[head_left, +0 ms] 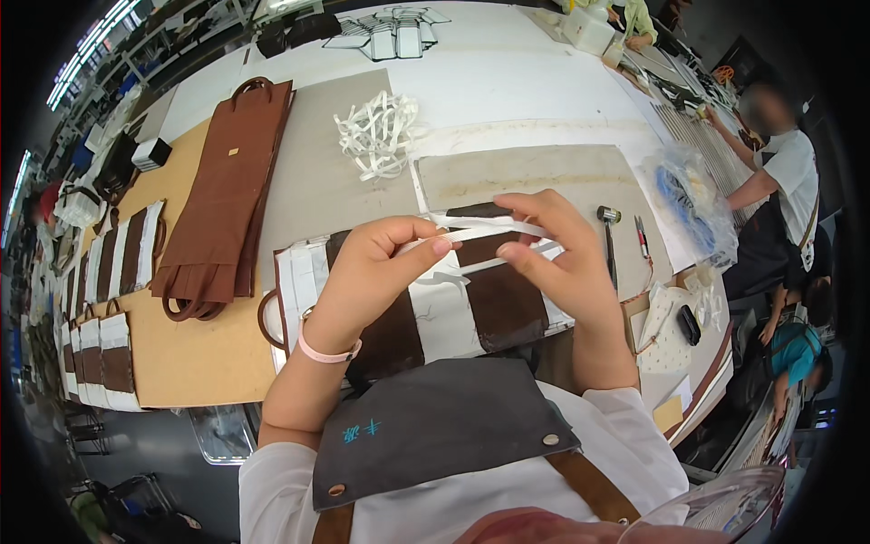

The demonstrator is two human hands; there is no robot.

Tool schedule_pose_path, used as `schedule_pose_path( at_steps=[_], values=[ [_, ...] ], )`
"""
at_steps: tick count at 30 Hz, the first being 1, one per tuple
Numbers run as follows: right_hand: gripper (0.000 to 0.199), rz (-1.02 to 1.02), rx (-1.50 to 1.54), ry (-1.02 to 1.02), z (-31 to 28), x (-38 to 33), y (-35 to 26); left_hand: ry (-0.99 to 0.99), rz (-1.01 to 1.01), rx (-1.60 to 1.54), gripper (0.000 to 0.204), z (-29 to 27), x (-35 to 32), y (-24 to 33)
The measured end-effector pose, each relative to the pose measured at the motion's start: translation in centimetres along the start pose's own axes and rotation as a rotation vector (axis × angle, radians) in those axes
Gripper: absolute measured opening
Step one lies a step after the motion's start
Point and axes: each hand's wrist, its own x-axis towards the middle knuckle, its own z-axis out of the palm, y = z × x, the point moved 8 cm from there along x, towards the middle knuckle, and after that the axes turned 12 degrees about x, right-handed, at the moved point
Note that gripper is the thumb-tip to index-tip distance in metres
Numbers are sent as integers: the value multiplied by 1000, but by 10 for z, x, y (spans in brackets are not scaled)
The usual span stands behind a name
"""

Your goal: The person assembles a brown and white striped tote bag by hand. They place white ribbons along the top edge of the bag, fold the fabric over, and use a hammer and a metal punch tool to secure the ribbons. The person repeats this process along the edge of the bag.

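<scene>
A narrow white tape is stretched and looped between my two hands, above the worktable. My left hand pinches one end of it between thumb and forefinger. On the other side my right hand has its fingers curled around the tape, the thumb below and the forefinger above. Underneath both hands lies a brown and white striped bag, flat, with a brown handle loop sticking out at its left. My hands and the tape hide part of its upper side.
Beyond my hands is a tangled heap of white tape. Stacked brown bags lie to the left, with more striped bags farther left. A hammer and plastic-wrapped blue material are on the right, near a co-worker.
</scene>
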Motion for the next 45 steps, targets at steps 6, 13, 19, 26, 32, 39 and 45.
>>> schedule_pose_path(
  at_steps=[6,13,19,26,32,39,45],
  values=[
    [15,278,417,-125,14,-10,25,3,50,81,19,5,-2,-1],
    [17,452,1089,-323,25,-18,45,-238,-16,-562,15,17,-4,-14],
    [17,359,837,-218,25,-15,48,-189,-3,-760,13,22,-3,-19],
    [22,301,1121,131,-60,-18,78,134,523,-1128,17,-107,-22,15],
    [24,79,998,435,-187,-45,87,433,837,-960,11,-228,-68,55],
    [24,51,1217,446,-222,-86,93,644,621,-899,16,-214,-4,9],
    [19,41,925,306,-170,-56,57,849,526,-8,26,-180,104,-32]
  ],
)
